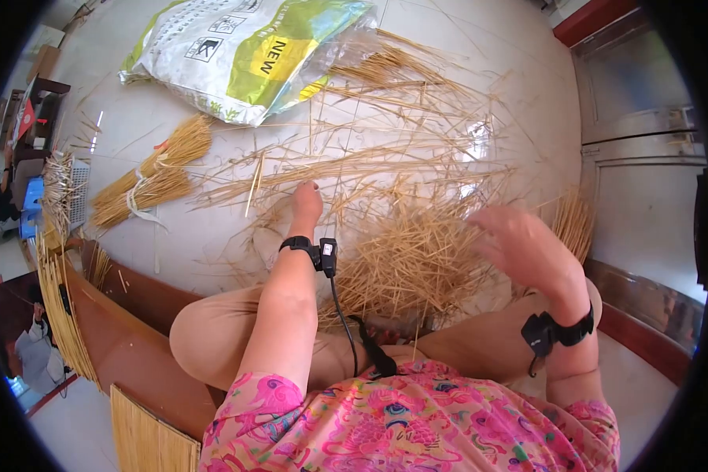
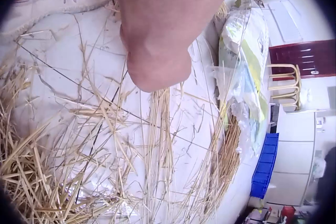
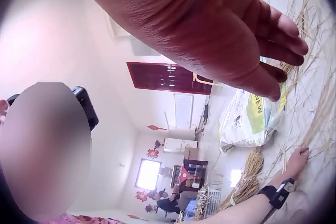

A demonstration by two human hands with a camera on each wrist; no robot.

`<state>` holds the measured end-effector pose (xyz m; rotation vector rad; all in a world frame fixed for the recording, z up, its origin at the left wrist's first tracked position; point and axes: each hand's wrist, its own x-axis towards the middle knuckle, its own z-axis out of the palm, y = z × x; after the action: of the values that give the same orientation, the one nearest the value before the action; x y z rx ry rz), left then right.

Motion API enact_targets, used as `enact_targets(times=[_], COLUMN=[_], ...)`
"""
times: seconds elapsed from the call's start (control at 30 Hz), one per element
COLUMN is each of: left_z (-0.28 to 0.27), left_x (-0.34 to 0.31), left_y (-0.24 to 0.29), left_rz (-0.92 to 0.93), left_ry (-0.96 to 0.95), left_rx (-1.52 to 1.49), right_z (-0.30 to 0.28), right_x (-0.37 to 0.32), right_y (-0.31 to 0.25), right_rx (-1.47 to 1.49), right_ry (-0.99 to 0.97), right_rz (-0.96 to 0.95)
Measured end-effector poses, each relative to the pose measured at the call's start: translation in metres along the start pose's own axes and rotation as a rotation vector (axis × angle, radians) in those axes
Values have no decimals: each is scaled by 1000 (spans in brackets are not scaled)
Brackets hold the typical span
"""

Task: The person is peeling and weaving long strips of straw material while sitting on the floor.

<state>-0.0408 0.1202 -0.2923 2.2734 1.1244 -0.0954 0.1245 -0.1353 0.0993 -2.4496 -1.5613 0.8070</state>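
My left hand (image 1: 307, 204) is curled low over the floor, its fingers gripping a thin bunch of straw stalks (image 2: 159, 124) that trails out of the fist in the left wrist view. My right hand (image 1: 523, 245) is raised at the right, slightly blurred. Its fingers are spread and loosely bent with nothing between them, as the right wrist view also shows. Below and beside it lies a heap of short, tangled straw (image 1: 409, 263), close in front of my lap. Long loose stalks (image 1: 370, 167) stretch across the tiles beyond the left hand.
A large white and green plastic bag (image 1: 228, 63) lies at the far side, with more straw at its mouth. A tied straw bundle (image 1: 153, 177) rests at the left, near a brown wooden board (image 1: 134, 330). Another straw bundle (image 1: 574, 224) leans near the metal door (image 1: 645, 189).
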Motion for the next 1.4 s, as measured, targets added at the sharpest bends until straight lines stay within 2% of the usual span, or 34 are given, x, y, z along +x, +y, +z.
enact_targets(times=[0.17, 0.27, 0.37, 0.57, 0.67, 0.87, 0.97, 1.17, 1.23, 1.4], left_z=[2, 26, 30, 19, 15, -31, -63, -100, -105, -104], left_x=[11, 25, 30, 30, 37, 28, 20, 4, 0, -15], left_y=[31, 30, 39, 44, 39, 59, 71, 76, 75, 73], left_rz=[105, 151, 112, 275, 254, 373, 560, 717, 680, 567], left_ry=[37, 72, 12, 97, -2, 97, 209, 281, 270, 309], left_rx=[-26, -22, 36, 74, 62, 53, 146, 206, 183, 168], right_z=[0, -4, -6, -10, -11, -9, -3, 7, 10, 1], right_x=[5, 6, 8, 8, 5, -4, -8, -13, -11, -10], right_y=[-2, -8, -9, -14, -14, -10, -6, 7, 13, 17], right_rx=[14, 15, 37, 27, 16, -36, -27, 14, 37, 34], right_ry=[-38, -60, -78, -65, -53, -38, -31, 69, 88, 40], right_rz=[29, 38, 53, 49, 34, -17, -42, -87, -114, -31])
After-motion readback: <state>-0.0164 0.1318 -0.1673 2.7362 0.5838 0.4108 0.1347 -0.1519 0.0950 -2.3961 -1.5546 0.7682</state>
